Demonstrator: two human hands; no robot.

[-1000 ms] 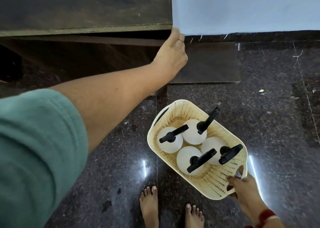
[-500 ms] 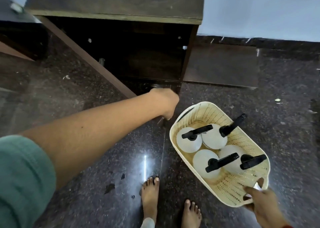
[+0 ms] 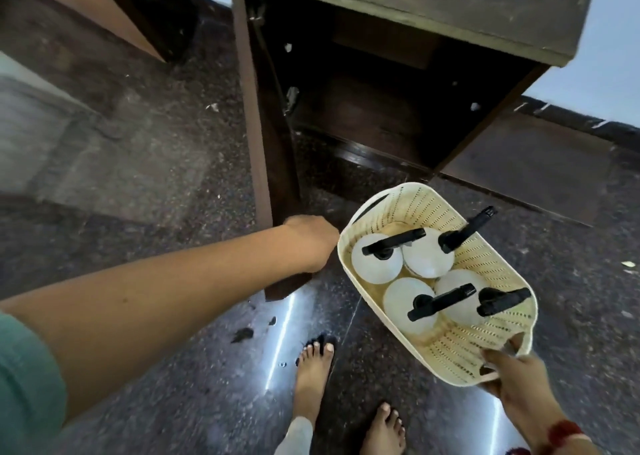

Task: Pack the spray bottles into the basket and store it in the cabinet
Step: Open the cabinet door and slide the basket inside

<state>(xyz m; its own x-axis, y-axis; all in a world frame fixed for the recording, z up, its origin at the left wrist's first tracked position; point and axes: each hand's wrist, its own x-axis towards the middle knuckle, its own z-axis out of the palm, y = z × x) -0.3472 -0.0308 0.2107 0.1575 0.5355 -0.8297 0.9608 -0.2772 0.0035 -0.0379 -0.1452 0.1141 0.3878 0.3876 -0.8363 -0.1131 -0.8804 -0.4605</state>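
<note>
A cream perforated basket hangs above the dark floor, lower right of centre. Inside stand several white spray bottles with black trigger heads. My right hand grips the basket by its near handle. My left hand is closed on the lower edge of the dark wooden cabinet door, which stands swung out towards me. Behind it the cabinet shows a dark open compartment. The fingers of my left hand are hidden behind the door edge.
The floor is polished dark granite with light reflections. My bare feet stand just below the basket. Another wooden furniture piece sits at the upper left. A pale wall runs behind the cabinet on the right.
My left hand went from the top edge of the door down to its lower edge and swung the door open. The basket stayed in my right hand, and the view shifted left.
</note>
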